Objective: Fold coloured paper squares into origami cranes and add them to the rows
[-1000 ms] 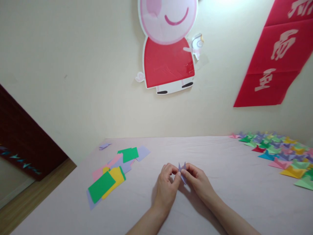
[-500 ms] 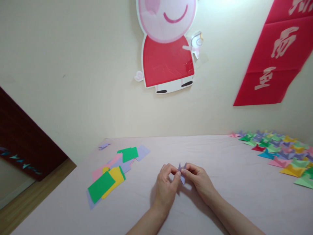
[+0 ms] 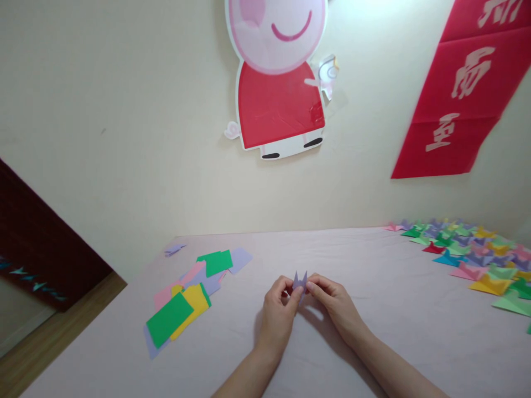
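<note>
A small folded purple paper piece [image 3: 300, 283] is held up between my two hands at the middle of the table, two pointed tips standing upward. My left hand [image 3: 279, 312] pinches its left side with thumb and forefinger. From the other side, the thumb and forefinger of my right hand [image 3: 337, 301] are closed on its right edge. The fingers cover the paper's lower part in places.
Coloured paper sheets, among them a green sheet [image 3: 170, 319] and a yellow sheet [image 3: 194, 307], lie at left. A folded purple piece [image 3: 175, 250] sits near the far left corner. Several folded paper cranes [image 3: 492, 283] stand in rows at right on the pale tablecloth [image 3: 357, 365].
The purple paper has turned in my fingers, so its two tips now point up side by side. My hands have shifted slightly to the left in view, as has the whole scene.
</note>
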A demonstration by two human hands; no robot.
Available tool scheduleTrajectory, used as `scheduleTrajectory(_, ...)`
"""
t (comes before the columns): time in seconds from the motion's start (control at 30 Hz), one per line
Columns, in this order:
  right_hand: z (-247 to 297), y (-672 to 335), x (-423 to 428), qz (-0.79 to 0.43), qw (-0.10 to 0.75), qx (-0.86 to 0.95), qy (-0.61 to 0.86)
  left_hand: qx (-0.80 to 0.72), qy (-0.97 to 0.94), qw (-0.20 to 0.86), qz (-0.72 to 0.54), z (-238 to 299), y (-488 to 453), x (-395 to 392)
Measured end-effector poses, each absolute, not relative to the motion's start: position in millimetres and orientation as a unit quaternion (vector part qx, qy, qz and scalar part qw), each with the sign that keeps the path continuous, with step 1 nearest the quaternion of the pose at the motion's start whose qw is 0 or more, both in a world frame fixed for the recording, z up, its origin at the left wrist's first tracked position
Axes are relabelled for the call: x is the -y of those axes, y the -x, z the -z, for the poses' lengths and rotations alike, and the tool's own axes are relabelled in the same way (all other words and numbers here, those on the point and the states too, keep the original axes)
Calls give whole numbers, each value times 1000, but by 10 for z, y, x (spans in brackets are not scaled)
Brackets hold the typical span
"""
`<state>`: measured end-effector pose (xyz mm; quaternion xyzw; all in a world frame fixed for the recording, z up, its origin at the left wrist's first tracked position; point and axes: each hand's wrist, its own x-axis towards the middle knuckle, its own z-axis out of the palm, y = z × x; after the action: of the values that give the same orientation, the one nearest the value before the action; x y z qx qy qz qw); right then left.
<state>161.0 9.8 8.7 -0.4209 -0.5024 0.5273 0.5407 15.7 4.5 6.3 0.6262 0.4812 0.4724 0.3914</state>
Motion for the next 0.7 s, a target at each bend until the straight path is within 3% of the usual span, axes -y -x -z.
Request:
scheduleTrajectory(0.57,-56,-1632,-89,-527,547,510,404,-478,-685,358,-418,-26,-176,-48)
scheduleTrajectory(0.7,-7,-1664,-97,-513,581,482,410,-464,-706,360,-396,-52,-183,-10)
